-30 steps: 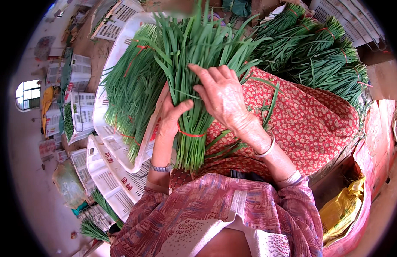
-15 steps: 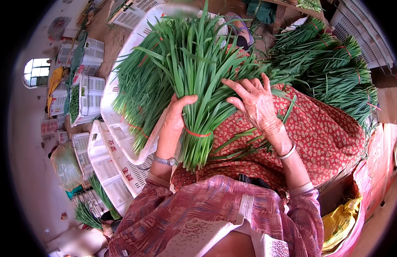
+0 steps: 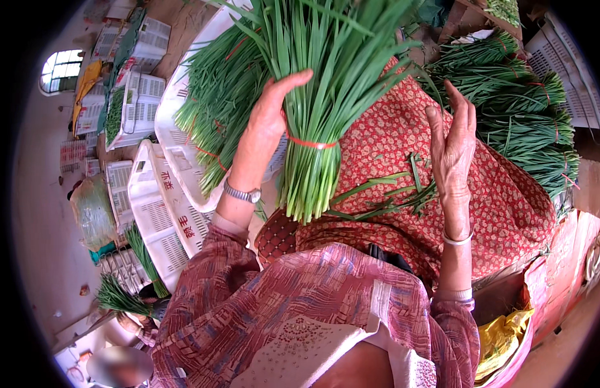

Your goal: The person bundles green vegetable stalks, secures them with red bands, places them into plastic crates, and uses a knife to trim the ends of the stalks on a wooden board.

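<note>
My left hand (image 3: 269,116) grips a large bunch of Chinese chives (image 3: 326,103) from its left side, thumb laid across the leaves and the other fingers hidden. A red rubber band (image 3: 311,143) rings the bunch just below that hand, and the pale cut stem ends point toward me. Off to the right, my right hand (image 3: 454,155) is raised with fingers apart, holding nothing. Beneath it, a red floral cloth (image 3: 507,200) covers my lap, with loose chive leaves (image 3: 377,202) scattered over it.
Banded chive bundles (image 3: 216,97) lie in a white plastic crate (image 3: 166,123) at left. More bundles (image 3: 520,119) are stacked at far right. Other white crates (image 3: 151,207) stand nearer on the left. A yellow bag (image 3: 503,343) sits lower right, and another person (image 3: 122,367) is at lower left.
The bunch has moved away from me and slightly right in my left hand. My right hand has left the leaves, moving right with its fingers apart. The whole view has shifted a little.
</note>
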Action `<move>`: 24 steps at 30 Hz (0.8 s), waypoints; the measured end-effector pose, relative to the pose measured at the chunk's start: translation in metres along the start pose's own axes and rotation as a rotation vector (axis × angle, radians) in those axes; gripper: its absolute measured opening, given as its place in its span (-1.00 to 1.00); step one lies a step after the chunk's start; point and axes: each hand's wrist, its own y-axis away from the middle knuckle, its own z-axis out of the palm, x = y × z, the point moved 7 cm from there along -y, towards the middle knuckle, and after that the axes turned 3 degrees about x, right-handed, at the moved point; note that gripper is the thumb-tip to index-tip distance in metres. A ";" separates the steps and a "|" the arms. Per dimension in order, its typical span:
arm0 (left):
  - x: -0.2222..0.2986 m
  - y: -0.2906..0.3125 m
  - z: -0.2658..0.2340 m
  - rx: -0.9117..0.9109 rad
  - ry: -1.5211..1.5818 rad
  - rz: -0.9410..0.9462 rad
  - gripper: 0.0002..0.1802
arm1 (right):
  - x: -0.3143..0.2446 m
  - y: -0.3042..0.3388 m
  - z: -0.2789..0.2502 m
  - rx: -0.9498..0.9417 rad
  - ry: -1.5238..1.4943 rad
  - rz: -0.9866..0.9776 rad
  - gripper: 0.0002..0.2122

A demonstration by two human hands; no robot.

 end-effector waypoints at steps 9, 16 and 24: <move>0.061 0.000 0.108 -0.420 0.053 0.180 -0.51 | -0.043 -0.002 0.067 -0.577 -0.980 0.722 -0.14; 0.081 -0.063 0.054 -0.347 -0.063 0.175 -0.40 | -0.020 0.000 0.047 -0.509 -1.903 1.167 -0.51; -0.040 0.015 0.129 -0.823 0.021 -0.016 0.04 | -0.018 0.011 0.003 -0.299 -2.162 1.102 -0.57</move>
